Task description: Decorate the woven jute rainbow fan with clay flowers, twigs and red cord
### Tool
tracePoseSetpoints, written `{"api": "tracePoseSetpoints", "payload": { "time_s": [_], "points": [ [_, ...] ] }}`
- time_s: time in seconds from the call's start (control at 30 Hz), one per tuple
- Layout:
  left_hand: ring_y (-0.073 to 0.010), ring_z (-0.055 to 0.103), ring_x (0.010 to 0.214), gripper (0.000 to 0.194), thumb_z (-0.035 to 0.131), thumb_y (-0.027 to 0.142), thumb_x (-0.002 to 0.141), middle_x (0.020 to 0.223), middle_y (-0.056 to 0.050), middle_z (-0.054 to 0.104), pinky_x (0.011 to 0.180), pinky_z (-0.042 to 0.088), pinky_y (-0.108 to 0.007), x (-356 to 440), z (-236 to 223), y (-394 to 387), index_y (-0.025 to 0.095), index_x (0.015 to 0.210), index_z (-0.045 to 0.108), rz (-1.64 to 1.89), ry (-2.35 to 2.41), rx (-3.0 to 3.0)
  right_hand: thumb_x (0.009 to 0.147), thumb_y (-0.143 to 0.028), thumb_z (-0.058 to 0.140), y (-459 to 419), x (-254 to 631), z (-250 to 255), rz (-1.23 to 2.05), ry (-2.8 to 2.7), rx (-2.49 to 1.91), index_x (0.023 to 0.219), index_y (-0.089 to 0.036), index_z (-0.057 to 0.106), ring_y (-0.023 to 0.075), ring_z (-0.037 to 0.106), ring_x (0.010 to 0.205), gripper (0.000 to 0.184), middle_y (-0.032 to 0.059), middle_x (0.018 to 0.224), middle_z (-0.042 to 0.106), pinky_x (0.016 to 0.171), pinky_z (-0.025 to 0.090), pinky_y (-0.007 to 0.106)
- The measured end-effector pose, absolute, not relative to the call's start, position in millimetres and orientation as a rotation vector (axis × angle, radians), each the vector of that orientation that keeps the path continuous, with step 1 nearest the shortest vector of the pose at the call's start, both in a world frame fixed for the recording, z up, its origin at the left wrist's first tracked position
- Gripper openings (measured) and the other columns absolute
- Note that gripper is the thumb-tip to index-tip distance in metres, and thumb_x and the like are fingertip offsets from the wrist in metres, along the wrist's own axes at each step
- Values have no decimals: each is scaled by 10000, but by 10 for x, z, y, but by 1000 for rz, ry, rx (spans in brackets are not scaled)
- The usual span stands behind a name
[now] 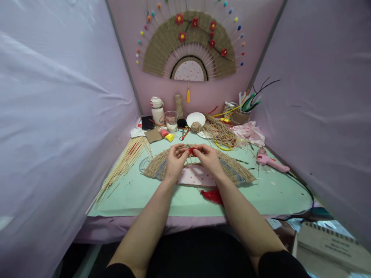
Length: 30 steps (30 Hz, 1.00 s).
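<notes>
Both hands meet over the middle of a woven twine fan lying on the table. Between the fingertips is a small red piece, too small to make out in full. My left hand pinches it from the left, thumb and forefinger together. From the right, my right hand grips the same piece with thumb and fingers. Below the hands shows the fan's pink dotted base. A red tassel lies near the right forearm, partly hidden by it.
Thin bamboo sticks lie at left. A pink glue gun with a black cord rests at right. Behind are scissors, a twine heap, a white plate, a plastic cup and a bottle. A finished fan hangs above.
</notes>
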State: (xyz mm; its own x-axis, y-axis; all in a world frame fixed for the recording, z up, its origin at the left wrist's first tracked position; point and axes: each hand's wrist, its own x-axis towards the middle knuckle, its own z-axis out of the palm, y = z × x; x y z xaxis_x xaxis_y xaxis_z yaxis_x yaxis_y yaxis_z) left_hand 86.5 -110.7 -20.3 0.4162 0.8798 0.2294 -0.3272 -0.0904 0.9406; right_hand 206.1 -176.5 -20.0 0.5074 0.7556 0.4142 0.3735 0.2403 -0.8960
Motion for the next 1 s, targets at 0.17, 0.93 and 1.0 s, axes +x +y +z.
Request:
{"api": "tracePoseSetpoints", "payload": {
  "time_s": [0.17, 0.93, 1.0],
  "points": [
    [-149, 661, 803, 318, 749, 243, 695, 838, -21, 674, 793, 532, -307, 865, -227, -1072, 172, 969, 605, 1105, 568, 1331, 764, -311, 634, -1781, 2011, -165, 399, -1077, -1367, 753, -207, 685, 178, 599, 696, 117, 14, 722, 681, 716, 474, 315],
    [-152, 666, 767, 190, 648, 215, 753, 928, -44, 737, 695, 546, -283, 878, -253, -1102, 196, 924, 727, 962, 610, 1345, 731, -429, 679, -1741, 2082, -203, 615, -844, -1306, 709, -198, 702, 167, 581, 680, 233, 4, 685, 676, 707, 462, 307],
    [-176, 680, 836, 213, 691, 208, 724, 937, -51, 748, 757, 547, -306, 875, -247, -1103, 199, 931, 738, 943, 580, 1368, 724, -440, 692, -1737, 2096, -216, 610, -845, -1303, 721, -201, 711, 173, 592, 687, 240, 10, 698, 684, 716, 471, 316]
  ]
}}
